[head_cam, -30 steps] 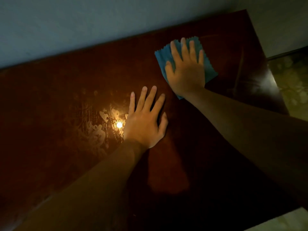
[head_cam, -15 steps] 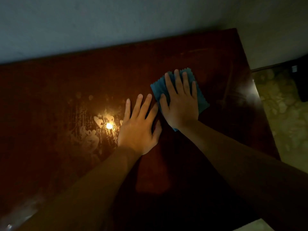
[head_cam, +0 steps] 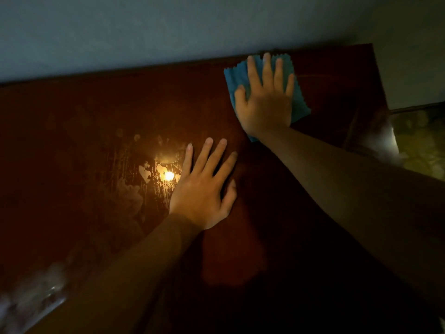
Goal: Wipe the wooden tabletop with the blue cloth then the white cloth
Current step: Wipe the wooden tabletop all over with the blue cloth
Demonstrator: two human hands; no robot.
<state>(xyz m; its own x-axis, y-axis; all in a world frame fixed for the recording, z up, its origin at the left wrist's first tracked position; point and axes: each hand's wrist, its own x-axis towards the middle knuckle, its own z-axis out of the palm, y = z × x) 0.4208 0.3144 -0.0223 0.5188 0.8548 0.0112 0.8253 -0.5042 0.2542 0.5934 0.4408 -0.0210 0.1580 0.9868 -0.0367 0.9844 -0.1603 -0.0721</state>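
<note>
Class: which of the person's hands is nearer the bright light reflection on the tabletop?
Left. The left hand lies flat just beside the reflection; the right hand presses the blue cloth farther away.

Far edge of the counter (head_cam: 96, 112) butts right against the wall (head_cam: 168, 27), so no going past there. The left hand (head_cam: 202, 191) lies flat mid-counter, blocking that stretch. Bare wood spreads off to the left.

A: Count?
B: One blue cloth (head_cam: 237, 79), one wooden worktop (head_cam: 72, 131).
A: Hands?
B: Two, left hand (head_cam: 202, 189) and right hand (head_cam: 265, 104). One bright glare spot (head_cam: 169, 175).
</note>
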